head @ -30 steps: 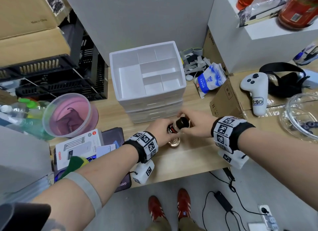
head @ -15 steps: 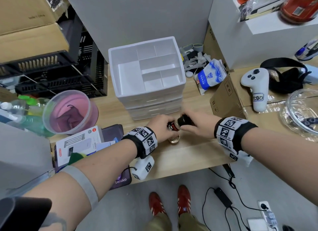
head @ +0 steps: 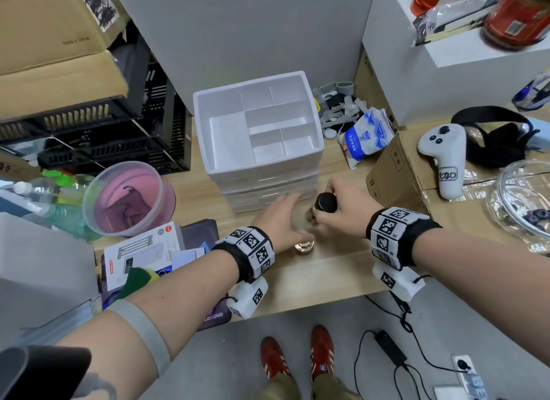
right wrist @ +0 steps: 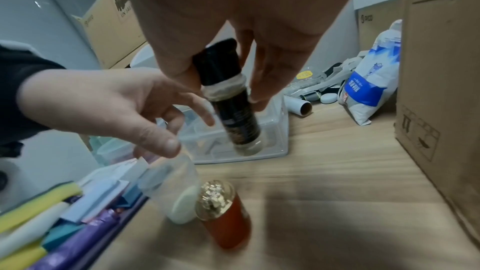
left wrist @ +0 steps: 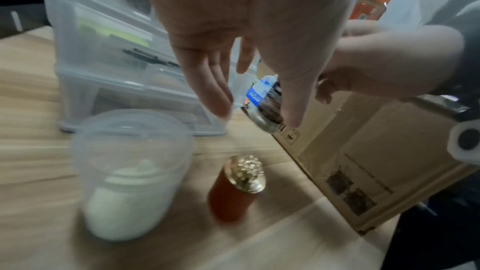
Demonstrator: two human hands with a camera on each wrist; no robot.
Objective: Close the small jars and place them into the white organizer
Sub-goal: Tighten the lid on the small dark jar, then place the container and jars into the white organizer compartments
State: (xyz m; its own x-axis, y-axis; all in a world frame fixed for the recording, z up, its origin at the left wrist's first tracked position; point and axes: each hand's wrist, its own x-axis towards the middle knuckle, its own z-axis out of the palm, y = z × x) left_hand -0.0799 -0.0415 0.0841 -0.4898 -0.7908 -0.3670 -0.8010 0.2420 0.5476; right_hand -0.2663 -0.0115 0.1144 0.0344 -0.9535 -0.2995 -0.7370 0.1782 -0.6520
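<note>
The right hand (right wrist: 233,27) holds a dark jar with a black cap (right wrist: 228,97) up in the air, with its thumb on one side and its fingers on the other, pinching up near the cap. The jar hangs tilted, with its bottom pointing down at the table. The grip is only at the top, so I think the jar could swing or slip out and fall, and it could land on the red jar with the gold cap (right wrist: 223,212) that stands right below it on the wooden table (right wrist: 337,182). The left hand (left wrist: 246,27) is spread open and holds nothing; its fingers point down, a little above a clear jar with white stuff inside (left wrist: 130,171). That clear jar stands just beside the red jar, so a quick grab could knock one into the other and tip them over. I cannot tell if the clear jar's lid is on tight, so the white stuff might spill. The white organizer (head: 259,125) sits on top of some clear drawers, behind the hands, and its little boxes have no jars in them. The boxes are small, so the dark jar could bump a wall and tip if it goes in crooked.
</note>
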